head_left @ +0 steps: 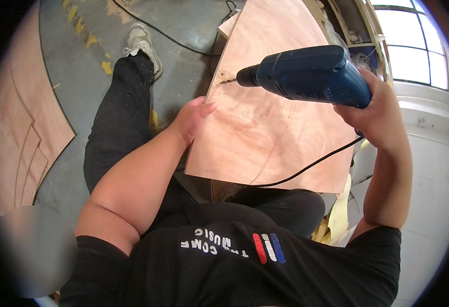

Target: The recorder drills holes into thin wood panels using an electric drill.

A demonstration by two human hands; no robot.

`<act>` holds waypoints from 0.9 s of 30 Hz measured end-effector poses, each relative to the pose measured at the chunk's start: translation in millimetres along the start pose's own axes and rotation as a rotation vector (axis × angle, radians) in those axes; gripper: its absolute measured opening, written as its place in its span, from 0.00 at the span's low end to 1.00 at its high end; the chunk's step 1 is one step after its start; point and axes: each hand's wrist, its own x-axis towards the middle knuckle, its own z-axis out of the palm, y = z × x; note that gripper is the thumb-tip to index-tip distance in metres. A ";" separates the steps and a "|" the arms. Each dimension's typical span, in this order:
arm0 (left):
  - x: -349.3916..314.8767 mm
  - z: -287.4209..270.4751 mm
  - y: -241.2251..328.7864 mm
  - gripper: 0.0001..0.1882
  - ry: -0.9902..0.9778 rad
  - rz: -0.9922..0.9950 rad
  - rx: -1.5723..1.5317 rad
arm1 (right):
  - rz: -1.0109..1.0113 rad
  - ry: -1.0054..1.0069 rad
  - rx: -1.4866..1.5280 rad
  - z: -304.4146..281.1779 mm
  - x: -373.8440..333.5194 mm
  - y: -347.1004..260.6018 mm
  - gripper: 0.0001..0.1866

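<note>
A blue corded power drill is in my right hand, whose fingers wrap round its handle. Its thin drill bit points left and meets the plywood sheet near the left edge, where small wood shavings lie. I cannot tell how deep the bit sits. My left hand grips that same left edge just below the bit, with the thumb on top and the other fingers hidden under the sheet. From the drill a black cord runs down across the near part of the plywood.
More plywood pieces lie stacked at the far left. Another black cable crosses the grey floor, which has worn yellow marks. Yellowish strips lie right of my knee. Wooden shelving and a window stand at the right.
</note>
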 end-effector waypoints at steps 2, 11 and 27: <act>0.5 -1.4 -0.9 0.22 0.014 0.011 0.014 | 0.046 -0.034 0.014 2.2 -2.1 -2.3 0.29; 6.0 -7.4 -5.5 0.22 -0.012 -0.015 -0.056 | 0.020 -0.035 0.045 6.5 0.2 4.6 0.29; 3.9 -5.1 -5.3 0.22 0.002 -0.046 -0.075 | -0.019 -0.046 0.016 6.8 4.0 6.9 0.29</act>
